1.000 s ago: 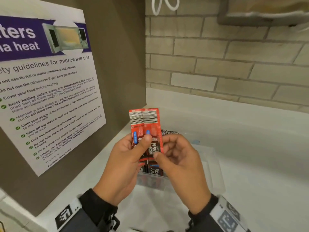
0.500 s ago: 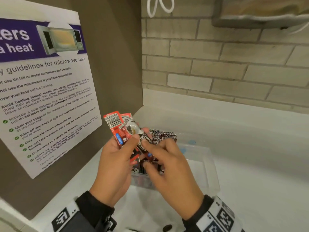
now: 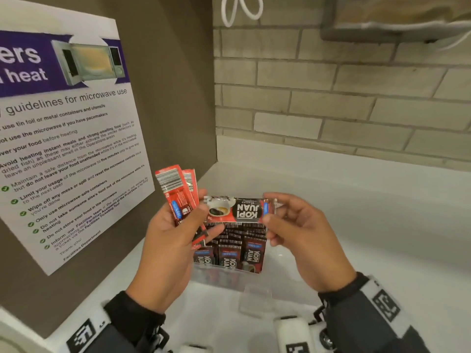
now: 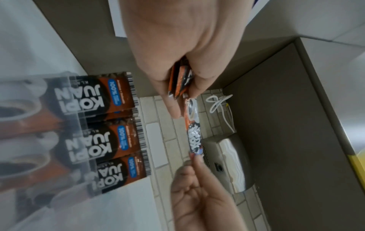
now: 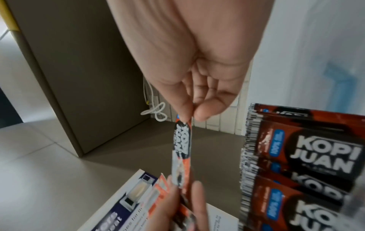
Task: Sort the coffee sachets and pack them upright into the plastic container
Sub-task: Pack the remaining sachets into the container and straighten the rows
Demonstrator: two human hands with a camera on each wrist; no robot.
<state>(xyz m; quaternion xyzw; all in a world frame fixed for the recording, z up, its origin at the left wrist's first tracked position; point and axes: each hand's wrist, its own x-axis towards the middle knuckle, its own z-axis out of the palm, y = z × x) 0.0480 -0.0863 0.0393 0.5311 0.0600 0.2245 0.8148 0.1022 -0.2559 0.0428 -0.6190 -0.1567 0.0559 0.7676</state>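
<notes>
My left hand grips a small bunch of red coffee sachets, barcode ends up, above the container's left side. My right hand pinches the right end of one red-and-black Kopi Juan sachet, held flat and sideways between both hands; its left end touches my left fingers. The same sachet shows edge-on in the right wrist view and again as a sachet in the left wrist view. Below stands the clear plastic container with several sachets packed upright in its left part.
A brown cabinet side with a microwave guidelines poster rises close on the left. A brick wall runs behind the white counter. A steel dispenser hangs at the upper right, and a white cord loop dangles at the top.
My right hand has drawn one sachet out of the left hand's bunch and turned it sideways. The left hand's bunch has tilted and shifted left.
</notes>
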